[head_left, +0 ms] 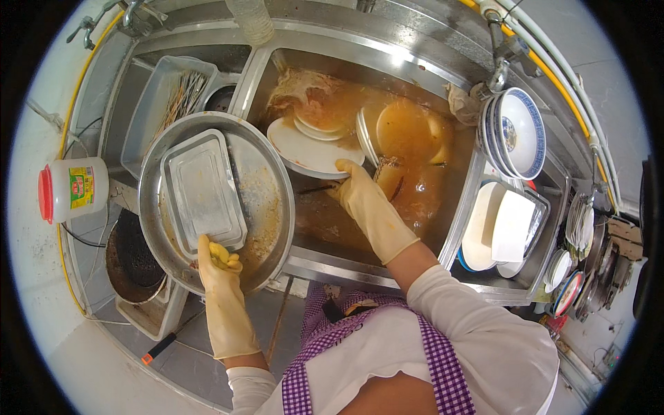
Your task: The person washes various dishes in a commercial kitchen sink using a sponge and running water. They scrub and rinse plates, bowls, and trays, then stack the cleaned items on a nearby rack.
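Observation:
My left hand (pixel 220 264), in a cream rubber glove, is closed on a yellow-green sponge or cloth (pixel 222 256) and touches the lower edge of a rectangular metal tray (pixel 203 192). That tray lies tilted inside a large round metal basin (pixel 282 207) with food residue in it. My gloved right hand (pixel 353 187) grips the near rim of a white oval plate (pixel 311 148) at the surface of brown water in the middle sink (pixel 259 83). More white plates (pixel 365 137) and round dishes (pixel 407 129) stand or lie partly under the water. Its fingers are partly hidden by the plate.
A plastic bin (pixel 137 124) of skewers (pixel 181 98) is at the upper left, and a white jar with a red lid (pixel 72 189) at far left. A dark wok (pixel 135 259) sits below. Blue-rimmed bowls (pixel 521 132) and white dishes (pixel 513 225) are stacked right, near a tap (pixel 499 75).

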Demonstrator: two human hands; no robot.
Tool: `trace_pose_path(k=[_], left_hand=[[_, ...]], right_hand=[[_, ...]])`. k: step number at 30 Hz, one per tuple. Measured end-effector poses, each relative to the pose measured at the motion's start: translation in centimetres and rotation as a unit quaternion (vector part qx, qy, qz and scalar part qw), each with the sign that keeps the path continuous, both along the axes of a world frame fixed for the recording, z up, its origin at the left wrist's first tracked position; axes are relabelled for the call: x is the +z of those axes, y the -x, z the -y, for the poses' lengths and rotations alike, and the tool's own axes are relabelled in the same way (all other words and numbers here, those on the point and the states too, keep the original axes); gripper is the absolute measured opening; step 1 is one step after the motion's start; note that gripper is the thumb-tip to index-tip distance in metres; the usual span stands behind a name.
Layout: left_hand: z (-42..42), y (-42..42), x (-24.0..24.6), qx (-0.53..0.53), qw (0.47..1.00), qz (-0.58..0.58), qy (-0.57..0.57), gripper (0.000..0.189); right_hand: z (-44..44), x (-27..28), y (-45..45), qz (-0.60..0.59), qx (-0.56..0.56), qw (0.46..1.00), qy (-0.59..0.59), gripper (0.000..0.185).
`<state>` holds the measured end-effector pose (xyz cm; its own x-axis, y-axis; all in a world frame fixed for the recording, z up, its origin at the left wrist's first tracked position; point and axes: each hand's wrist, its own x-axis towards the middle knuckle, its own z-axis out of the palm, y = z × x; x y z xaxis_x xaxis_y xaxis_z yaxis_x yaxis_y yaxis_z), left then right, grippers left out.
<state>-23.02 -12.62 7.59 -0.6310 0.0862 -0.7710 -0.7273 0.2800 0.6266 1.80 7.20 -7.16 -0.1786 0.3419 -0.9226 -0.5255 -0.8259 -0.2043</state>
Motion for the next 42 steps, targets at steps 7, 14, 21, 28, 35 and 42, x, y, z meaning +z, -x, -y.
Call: trace_pose_path(k=[7,14,21,28,35,42], left_hand=[[0.2,0.0,-0.5,0.012,0.999,-0.004,-0.032,0.036],[1.4,0.7,-1.7,0.005,0.995,0.020,-0.101,0.038],[2.6,-1.2,-0.3,0.025,0.991,0.017,-0.128,0.038],[3.0,-3.8,2.5,-0.031,0.990,-0.065,-0.121,0.041],[2.9,-5.4,3.3,-0.081,0.979,-0.170,-0.081,0.046],[1.3,-11.5,5.5,-0.361,0.784,-0.494,-0.107,0.039]], right_hand=[[4.6,4.6,-2.3,-0.034,-0.062,0.997,0.017,0.043],[8.7,11.1,-8.2,0.124,0.135,0.980,-0.078,0.039],[9.4,15.6,-14.6,0.211,0.185,0.943,-0.178,0.039],[7.3,15.0,-18.5,0.278,0.104,0.929,-0.221,0.034],[3.2,4.9,-16.4,0.200,-0.077,0.963,-0.162,0.038],[2.9,0.5,-13.7,0.176,-0.059,0.983,-0.017,0.026]])
